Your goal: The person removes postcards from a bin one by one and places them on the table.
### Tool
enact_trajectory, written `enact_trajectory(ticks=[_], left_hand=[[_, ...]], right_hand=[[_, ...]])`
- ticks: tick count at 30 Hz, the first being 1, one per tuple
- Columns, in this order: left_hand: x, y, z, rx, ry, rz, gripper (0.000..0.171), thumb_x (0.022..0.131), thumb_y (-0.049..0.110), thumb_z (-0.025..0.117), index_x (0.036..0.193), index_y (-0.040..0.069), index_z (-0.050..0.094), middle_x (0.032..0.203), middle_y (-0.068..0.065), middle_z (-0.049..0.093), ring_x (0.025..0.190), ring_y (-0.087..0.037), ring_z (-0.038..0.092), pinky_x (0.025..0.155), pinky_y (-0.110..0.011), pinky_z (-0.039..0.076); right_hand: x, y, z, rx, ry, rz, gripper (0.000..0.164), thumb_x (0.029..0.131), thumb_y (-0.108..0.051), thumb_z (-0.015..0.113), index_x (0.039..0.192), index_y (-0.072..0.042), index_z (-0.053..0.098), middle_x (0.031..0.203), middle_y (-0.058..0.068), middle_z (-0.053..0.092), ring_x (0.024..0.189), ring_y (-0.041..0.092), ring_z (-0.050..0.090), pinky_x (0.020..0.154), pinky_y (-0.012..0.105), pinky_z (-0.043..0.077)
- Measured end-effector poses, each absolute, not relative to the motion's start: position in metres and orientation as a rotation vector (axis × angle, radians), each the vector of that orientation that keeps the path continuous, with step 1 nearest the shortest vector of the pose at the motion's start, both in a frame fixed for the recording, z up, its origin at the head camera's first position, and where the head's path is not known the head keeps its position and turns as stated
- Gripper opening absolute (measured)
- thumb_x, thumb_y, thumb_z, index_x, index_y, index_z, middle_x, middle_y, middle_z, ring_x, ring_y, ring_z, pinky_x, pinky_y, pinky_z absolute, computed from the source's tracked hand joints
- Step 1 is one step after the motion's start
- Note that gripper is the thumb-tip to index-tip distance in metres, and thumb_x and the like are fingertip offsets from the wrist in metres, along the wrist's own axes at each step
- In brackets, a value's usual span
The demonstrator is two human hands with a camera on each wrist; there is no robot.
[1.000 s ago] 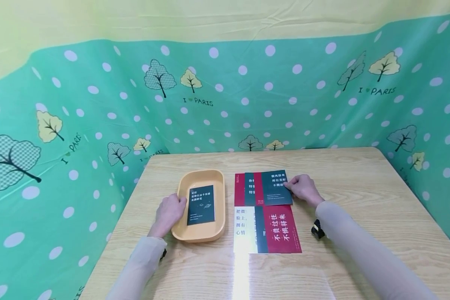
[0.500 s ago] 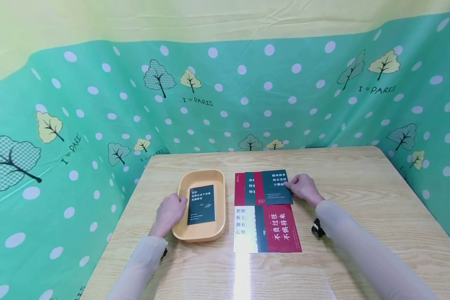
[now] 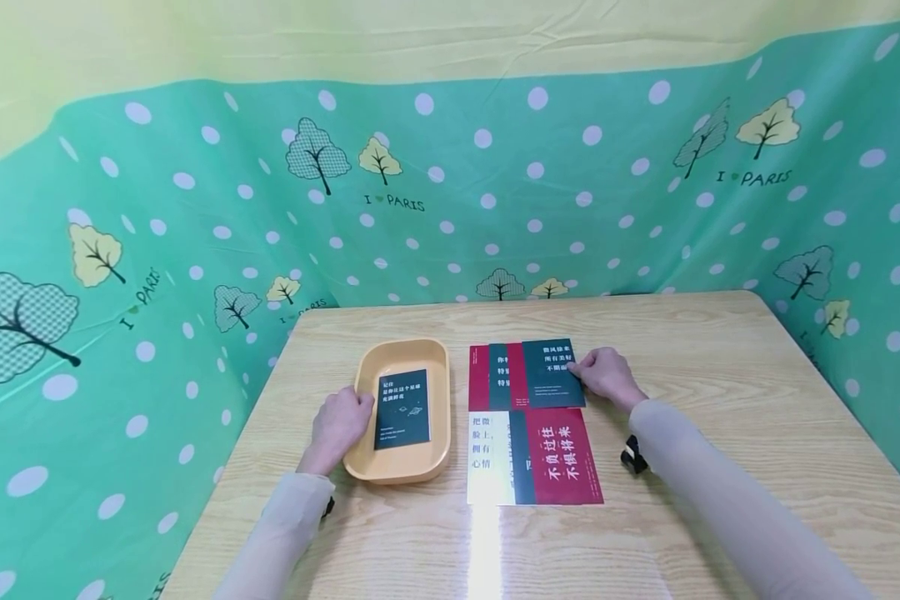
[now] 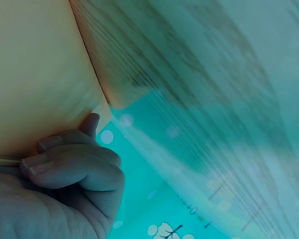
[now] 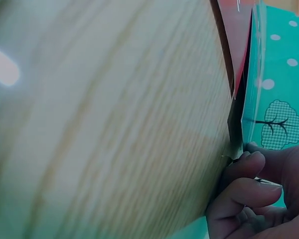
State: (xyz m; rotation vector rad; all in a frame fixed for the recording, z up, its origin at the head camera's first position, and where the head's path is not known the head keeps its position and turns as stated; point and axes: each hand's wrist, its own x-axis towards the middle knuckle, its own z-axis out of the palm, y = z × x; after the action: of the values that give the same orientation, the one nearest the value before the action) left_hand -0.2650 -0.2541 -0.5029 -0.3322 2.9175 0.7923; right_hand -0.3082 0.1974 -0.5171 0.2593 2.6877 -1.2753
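My left hand (image 3: 341, 423) grips the left rim of a light orange plastic tray (image 3: 397, 475); its curled fingers (image 4: 72, 167) press the outer wall in the left wrist view. Inside the tray lies a dark green card (image 3: 402, 410) with white writing. My right hand (image 3: 606, 377) pinches the right edge of another dark green card (image 3: 551, 387), the topmost of the upper overlapping row. In the right wrist view, thumb and fingers (image 5: 244, 191) meet at the card's edge, slightly lifted off the table. Below that row, a red card (image 3: 566, 467) overlaps a dark green one and a white one (image 3: 489, 467).
The cards and tray rest on a light wooden table (image 3: 675, 333). A green dotted curtain (image 3: 495, 192) with printed trees hangs behind the table and along both sides. A bright light reflection runs down the table's front middle.
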Motion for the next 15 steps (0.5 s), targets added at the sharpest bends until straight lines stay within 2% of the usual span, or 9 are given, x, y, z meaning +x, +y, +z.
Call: enact_trajectory(ticks=[15], left_hand=[[-0.2651,-0.2544,-0.5039,-0.325,2.927,0.797,0.035,0.106,0.029,0.041,0.092,0.004,0.060,0.073,-0.012,0.059,0.058,-0.023,0.060,0.049,-0.034,0.048]], right_hand=[[-0.3078,0.1962,-0.5186,0.234,2.707,-1.217,0.028,0.107,-0.027,0.063,0.103,0.001,0.063,0.096,0.015,0.063,0.086,0.028,0.057,0.071,0.034,0.046]])
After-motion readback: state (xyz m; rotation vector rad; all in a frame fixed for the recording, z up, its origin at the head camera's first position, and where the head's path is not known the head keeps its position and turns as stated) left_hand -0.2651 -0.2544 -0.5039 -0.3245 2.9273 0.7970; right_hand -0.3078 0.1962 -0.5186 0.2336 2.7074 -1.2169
